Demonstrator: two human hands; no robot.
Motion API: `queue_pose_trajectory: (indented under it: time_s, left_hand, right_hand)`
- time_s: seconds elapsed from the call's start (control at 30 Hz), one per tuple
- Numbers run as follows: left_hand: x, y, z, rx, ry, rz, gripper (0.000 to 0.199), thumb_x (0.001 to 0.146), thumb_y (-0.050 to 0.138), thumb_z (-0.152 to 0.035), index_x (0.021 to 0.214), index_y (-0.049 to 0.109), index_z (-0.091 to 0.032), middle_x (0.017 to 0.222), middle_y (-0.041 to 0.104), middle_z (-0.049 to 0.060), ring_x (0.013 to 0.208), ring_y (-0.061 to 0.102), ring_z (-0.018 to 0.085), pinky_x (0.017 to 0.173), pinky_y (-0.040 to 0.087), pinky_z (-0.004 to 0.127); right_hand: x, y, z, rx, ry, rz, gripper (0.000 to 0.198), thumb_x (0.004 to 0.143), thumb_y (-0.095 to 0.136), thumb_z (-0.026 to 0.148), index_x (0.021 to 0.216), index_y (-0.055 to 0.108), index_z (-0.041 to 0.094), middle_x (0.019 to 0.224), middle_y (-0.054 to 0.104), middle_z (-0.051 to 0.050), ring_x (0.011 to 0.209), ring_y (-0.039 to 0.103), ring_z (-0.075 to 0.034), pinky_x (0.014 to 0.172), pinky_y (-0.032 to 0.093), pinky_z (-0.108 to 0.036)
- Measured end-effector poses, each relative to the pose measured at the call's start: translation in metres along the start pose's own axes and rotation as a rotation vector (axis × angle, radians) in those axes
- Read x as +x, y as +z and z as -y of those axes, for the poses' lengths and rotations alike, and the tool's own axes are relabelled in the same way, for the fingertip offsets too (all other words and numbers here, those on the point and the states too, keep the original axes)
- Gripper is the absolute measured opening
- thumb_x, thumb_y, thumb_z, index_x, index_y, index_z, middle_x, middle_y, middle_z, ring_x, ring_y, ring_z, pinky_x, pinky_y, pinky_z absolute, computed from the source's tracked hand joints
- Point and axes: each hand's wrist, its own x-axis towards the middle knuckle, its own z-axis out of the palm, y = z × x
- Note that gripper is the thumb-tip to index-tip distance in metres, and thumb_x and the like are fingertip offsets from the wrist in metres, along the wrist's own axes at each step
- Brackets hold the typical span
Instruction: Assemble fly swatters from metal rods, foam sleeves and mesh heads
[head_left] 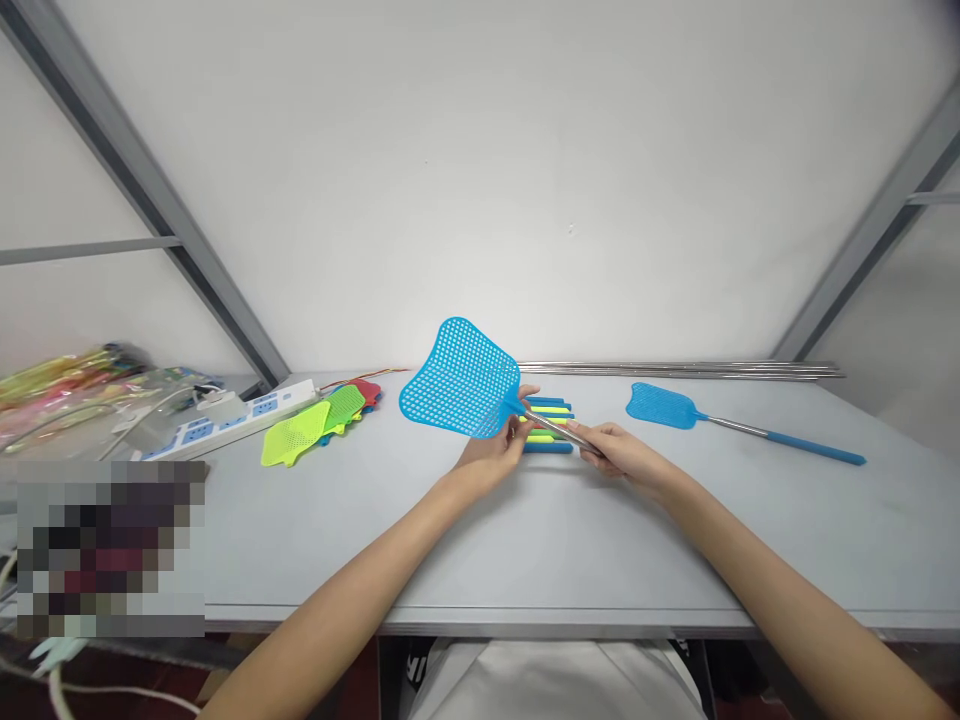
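A blue fly swatter head point(469, 380) is raised over the table, its mesh tilted up to the left. My left hand point(499, 448) is closed at the neck of this head, partly hidden behind it. A shiny metal rod point(559, 427) runs from the neck down to the right, and my right hand point(616, 450) is closed around its lower part. Whether the rod is seated in the neck I cannot tell. Behind and below my hands lie several blue and yellow-green handles point(551, 448) in a row, partly covered.
A whole blue fly swatter point(739, 426) lies to the right. Long metal rods point(675, 370) lie along the wall. Yellow, green, blue and red swatter heads point(296, 435) overlap at left beside a white power strip point(247, 418). Plastic-wrapped goods point(75, 385) fill the far left.
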Motion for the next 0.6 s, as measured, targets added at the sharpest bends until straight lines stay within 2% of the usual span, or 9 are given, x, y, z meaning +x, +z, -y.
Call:
queue_pose_trajectory:
  time_s: [0.13,0.2,0.27,0.37,0.47,0.53,0.6]
  left_hand:
    - [0.007,-0.005,0.012,-0.09,-0.038,-0.047,0.018,0.077,0.042,-0.029,0.075,0.056,-0.019,0.074,0.054,0.002,0.072,0.049,0.013,0.073,0.037,0.025]
    - [0.011,-0.008,0.018,-0.107,-0.113,-0.103,0.021,0.076,0.042,-0.03,0.067,0.056,-0.017,0.062,0.052,0.001,0.061,0.048,0.012,0.066,0.038,0.025]
    - [0.013,-0.01,0.021,-0.132,-0.128,-0.142,0.026,0.078,0.038,-0.032,0.068,0.056,-0.017,0.057,0.049,0.0,0.056,0.047,0.012,0.062,0.038,0.025]
    - [0.014,-0.011,0.015,-0.167,-0.105,-0.159,0.017,0.073,0.047,-0.031,0.074,0.057,-0.016,0.063,0.052,0.0,0.06,0.048,0.012,0.062,0.039,0.025]
    - [0.013,-0.01,0.004,-0.316,-0.052,-0.047,0.021,0.068,0.054,-0.028,0.087,0.054,-0.018,0.083,0.054,0.001,0.067,0.051,0.012,0.062,0.041,0.025]
    - [0.013,-0.008,-0.001,-0.442,-0.044,-0.023,0.023,0.07,0.052,-0.03,0.09,0.053,-0.018,0.087,0.053,0.002,0.066,0.051,0.012,0.058,0.042,0.024]
    - [0.015,-0.007,-0.003,-0.547,-0.069,-0.077,0.025,0.075,0.046,-0.035,0.091,0.052,-0.017,0.084,0.053,0.003,0.06,0.051,0.011,0.053,0.041,0.024]
  right_hand:
    - [0.001,-0.003,0.001,-0.024,0.013,-0.031,0.051,0.069,0.041,0.057,0.041,0.032,0.015,0.036,0.02,0.007,0.034,0.014,-0.003,0.037,0.009,-0.021]
    - [0.001,-0.005,0.001,-0.005,0.01,-0.031,0.05,0.07,0.041,0.057,0.042,0.032,0.016,0.036,0.019,0.007,0.034,0.014,-0.003,0.036,0.009,-0.021]
    - [0.001,-0.005,0.0,0.022,0.005,-0.009,0.05,0.07,0.04,0.057,0.043,0.034,0.015,0.036,0.018,0.007,0.034,0.013,-0.003,0.036,0.008,-0.02]
    - [0.001,-0.005,-0.001,0.062,0.019,0.066,0.048,0.07,0.038,0.058,0.048,0.037,0.015,0.037,0.019,0.008,0.034,0.013,-0.003,0.035,0.009,-0.02]
    - [0.002,-0.005,-0.002,0.092,0.027,0.117,0.047,0.07,0.038,0.058,0.052,0.039,0.015,0.039,0.021,0.008,0.034,0.013,-0.003,0.035,0.01,-0.019]
    - [0.002,-0.006,-0.002,0.101,0.03,0.128,0.047,0.07,0.038,0.059,0.054,0.04,0.015,0.04,0.02,0.008,0.035,0.013,-0.003,0.035,0.01,-0.019]
    - [0.001,-0.007,-0.002,0.101,0.026,0.132,0.047,0.071,0.037,0.059,0.055,0.041,0.015,0.041,0.02,0.008,0.035,0.013,-0.003,0.035,0.009,-0.018]
